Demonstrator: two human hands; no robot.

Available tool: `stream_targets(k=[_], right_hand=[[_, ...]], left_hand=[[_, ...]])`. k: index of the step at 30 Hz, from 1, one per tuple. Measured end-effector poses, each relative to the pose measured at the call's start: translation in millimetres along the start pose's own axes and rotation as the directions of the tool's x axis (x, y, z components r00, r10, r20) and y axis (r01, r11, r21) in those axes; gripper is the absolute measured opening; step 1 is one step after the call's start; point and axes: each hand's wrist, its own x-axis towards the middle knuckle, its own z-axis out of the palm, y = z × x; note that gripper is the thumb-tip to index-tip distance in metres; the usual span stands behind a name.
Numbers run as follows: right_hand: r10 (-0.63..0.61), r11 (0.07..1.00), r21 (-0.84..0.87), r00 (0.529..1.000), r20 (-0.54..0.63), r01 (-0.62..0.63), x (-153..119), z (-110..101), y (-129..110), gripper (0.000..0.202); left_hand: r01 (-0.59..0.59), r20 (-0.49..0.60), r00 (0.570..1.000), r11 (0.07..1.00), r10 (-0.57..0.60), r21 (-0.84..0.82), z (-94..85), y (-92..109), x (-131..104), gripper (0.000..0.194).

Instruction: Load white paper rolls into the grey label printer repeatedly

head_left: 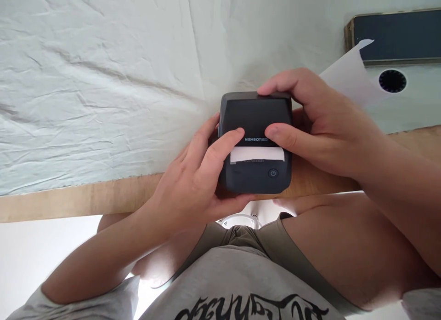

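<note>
A black label printer point(255, 115) marked NIIMBOT sits at the front edge of the table, between my two hands. White label paper point(257, 153) sticks out of the slot across its front, above a round power button point(273, 173). My left hand point(203, 173) grips the printer's left side, one finger lying on the lid and another along the front edge. On the other side, my right hand point(310, 115) clasps the right part, thumb on the lid and a finger over the back edge. The printer's underside is hidden.
Wrinkled pale cloth point(103, 90) covers the table, whose wooden edge point(86, 198) shows along the front. At the back right lies a dark phone-like slab point(399, 37). A curled white paper sheet point(347, 76) and a round black disc point(392, 81) lie near it.
</note>
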Motion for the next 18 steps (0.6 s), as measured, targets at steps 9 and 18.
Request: stream_targets(k=[9, 18], right_hand=[[-0.02, 1.0, -0.011, 1.0, 0.006, 0.02, 2.0, 1.8, 3.3, 0.052], [-0.037, 0.999, -0.031, 0.999, 0.006, 0.037, 3.8, 1.8, 2.8, 0.05]], left_hand=[[-0.038, 0.007, 0.999, 0.998, 0.038, 0.047, -0.4, 0.2, 2.3, 0.076], [-0.073, -0.066, 0.995, 0.994, 0.078, 0.081, 3.3, -4.0, 2.3, 0.11]])
